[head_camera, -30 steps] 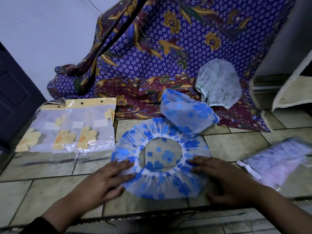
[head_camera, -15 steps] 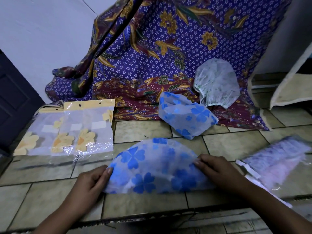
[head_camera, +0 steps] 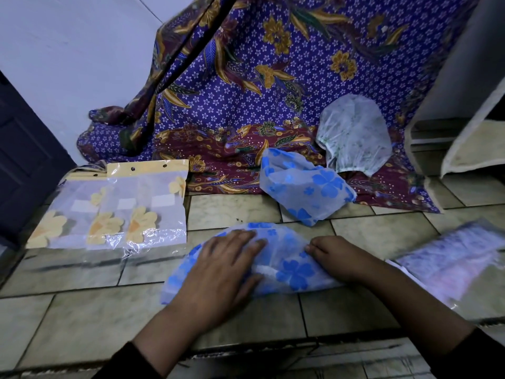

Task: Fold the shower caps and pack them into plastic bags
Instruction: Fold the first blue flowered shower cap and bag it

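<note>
A blue-flowered shower cap [head_camera: 287, 266] lies folded into a half-round on the tiled floor in front of me. My left hand [head_camera: 221, 266] lies flat on its left half with fingers spread, pressing it down. My right hand [head_camera: 336, 258] grips the cap's right end with curled fingers. A second blue-flowered cap [head_camera: 303, 187] lies crumpled behind it, and a white cap with green print [head_camera: 355, 135] rests on the batik cloth. Plastic bags holding yellow-flowered caps [head_camera: 114, 209] lie to the left.
A purple and maroon batik cloth [head_camera: 246, 91] hangs and spreads at the back. A bag with a purple-printed cap [head_camera: 453, 261] lies at the right. A dark door [head_camera: 24, 165] stands at the left, a white shelf unit [head_camera: 464, 132] at the right.
The round open cap was folded in half toward me. My left hand then moved from the cap's left edge onto its top and now presses it flat; the right hand stayed at the right end.
</note>
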